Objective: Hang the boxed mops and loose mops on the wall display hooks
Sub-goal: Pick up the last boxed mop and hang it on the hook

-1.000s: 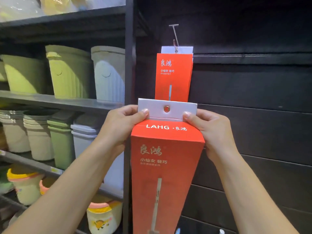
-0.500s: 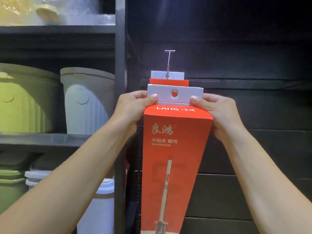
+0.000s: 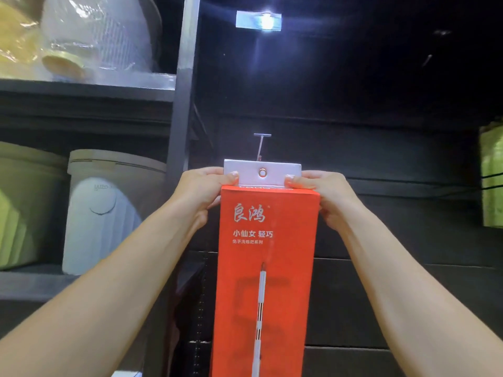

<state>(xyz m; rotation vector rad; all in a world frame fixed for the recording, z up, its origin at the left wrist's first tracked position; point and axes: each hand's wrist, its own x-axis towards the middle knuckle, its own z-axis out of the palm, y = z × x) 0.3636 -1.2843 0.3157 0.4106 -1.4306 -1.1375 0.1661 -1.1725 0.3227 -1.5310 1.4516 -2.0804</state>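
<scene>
A tall red mop box (image 3: 268,268) with white lettering stands upright in front of the dark slat wall. Its white hang tab (image 3: 262,172) has a round metal eyelet in the middle. My left hand (image 3: 202,190) grips the box's top left corner, thumb on the tab. My right hand (image 3: 325,193) grips the top right corner the same way. The metal display hook (image 3: 261,145) sticks out of the wall just above the tab. The eyelet sits a little below the hook's tip. The red box that hangs on the hook is hidden behind the held one.
Left of the wall stands a dark metal shelf post (image 3: 182,85). On its shelves are a white ribbed bin (image 3: 106,210), a green bin (image 3: 19,205) and plastic-wrapped goods (image 3: 81,36). Green items (image 3: 492,175) hang at the right edge. A ceiling light (image 3: 265,20) glares above.
Both hands have lifted the red box up to the hook. It now covers the hanging box, and the view has tilted upward.
</scene>
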